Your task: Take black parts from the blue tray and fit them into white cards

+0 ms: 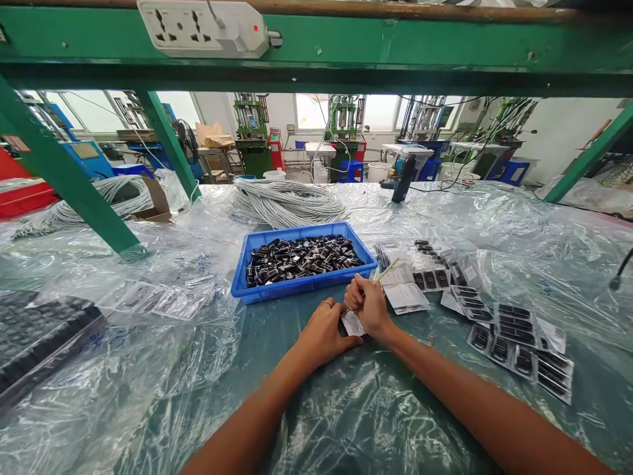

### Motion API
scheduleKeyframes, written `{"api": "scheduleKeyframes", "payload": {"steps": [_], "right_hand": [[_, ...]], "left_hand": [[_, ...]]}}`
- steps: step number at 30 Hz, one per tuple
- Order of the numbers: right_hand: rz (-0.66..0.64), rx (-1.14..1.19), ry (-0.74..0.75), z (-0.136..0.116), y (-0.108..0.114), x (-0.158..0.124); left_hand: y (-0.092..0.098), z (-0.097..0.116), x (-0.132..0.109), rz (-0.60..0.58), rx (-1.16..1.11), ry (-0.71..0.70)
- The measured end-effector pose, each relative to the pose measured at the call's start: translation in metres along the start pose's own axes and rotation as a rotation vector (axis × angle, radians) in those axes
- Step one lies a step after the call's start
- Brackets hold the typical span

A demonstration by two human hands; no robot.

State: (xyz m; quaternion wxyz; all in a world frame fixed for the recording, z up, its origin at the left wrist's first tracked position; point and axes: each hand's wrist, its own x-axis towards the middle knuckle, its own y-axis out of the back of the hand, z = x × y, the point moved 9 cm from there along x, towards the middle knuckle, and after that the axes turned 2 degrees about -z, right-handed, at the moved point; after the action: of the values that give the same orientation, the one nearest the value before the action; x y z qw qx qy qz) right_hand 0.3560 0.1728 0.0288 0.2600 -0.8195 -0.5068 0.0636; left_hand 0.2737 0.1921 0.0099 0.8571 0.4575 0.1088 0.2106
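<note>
A small white packet point(353, 324) lies on the sheeted table between my hands. My left hand point(324, 332) rests at its left side, fingers curved along the far edge and thumb stretched along the near one, holding it down. Directly over the packet's right part, my right hand point(366, 305) is closed in a fist round a thin pale stick point(388, 271), whose end sticks out to the upper right. Its other end is hidden by the hand. Just beyond stands a blue tray point(297, 288) full of small black pieces with shiny metal parts point(304, 257).
To the right lie white packets point(406, 298) and clear packs of black pieces point(517, 324). Flat clear bags point(158, 298) lie at left. A coil of grey cable point(289, 201) and a black stand point(404, 179) are behind. A green beam point(395, 53) with a power strip point(202, 30) crosses overhead.
</note>
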Motion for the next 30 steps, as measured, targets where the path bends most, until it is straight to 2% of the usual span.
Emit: {"api": "scheduleKeyframes", "payload": {"steps": [7, 9, 12, 14, 16, 18, 20, 22, 23, 25, 27, 30], "right_hand": [[0.059, -0.068, 0.049, 0.006, 0.001, -0.001], [0.034, -0.068, -0.036, 0.010, -0.001, -0.008], [-0.107, -0.110, -0.219, 0.014, -0.011, -0.020], [-0.158, -0.106, -0.284, 0.008, -0.010, -0.022], [-0.120, -0.099, -0.314, -0.004, 0.003, -0.016], [-0.065, -0.203, -0.370, -0.013, 0.024, -0.008], [-0.041, -0.477, -0.437, -0.020, 0.048, -0.002], [-0.084, -0.858, -0.478, -0.024, 0.065, -0.002], [-0.132, -1.051, -0.455, -0.026, 0.068, -0.002], [-0.246, -1.362, -0.270, -0.033, 0.056, -0.003], [-0.312, -1.525, 0.070, -0.047, 0.024, -0.006], [-0.262, -1.595, 0.535, -0.070, -0.031, -0.016]], "left_hand": [[0.001, -0.001, 0.002, 0.068, -0.068, -0.043], [0.002, -0.003, 0.001, 0.077, -0.064, -0.030], [0.001, -0.003, 0.000, 0.068, -0.066, -0.023], [0.002, -0.001, -0.001, 0.058, -0.077, -0.040], [0.007, -0.003, -0.001, 0.049, -0.128, -0.045], [0.015, -0.009, 0.000, 0.009, -0.276, -0.030], [0.023, -0.013, 0.000, -0.053, -0.520, -0.032], [0.035, -0.016, 0.000, -0.073, -0.770, -0.055], [0.043, -0.018, 0.000, -0.048, -0.872, -0.068], [0.057, -0.026, 0.000, 0.060, -1.008, -0.069], [0.068, -0.036, 0.001, 0.200, -1.080, -0.057], [0.080, -0.052, 0.000, 0.413, -1.151, -0.032]]}}
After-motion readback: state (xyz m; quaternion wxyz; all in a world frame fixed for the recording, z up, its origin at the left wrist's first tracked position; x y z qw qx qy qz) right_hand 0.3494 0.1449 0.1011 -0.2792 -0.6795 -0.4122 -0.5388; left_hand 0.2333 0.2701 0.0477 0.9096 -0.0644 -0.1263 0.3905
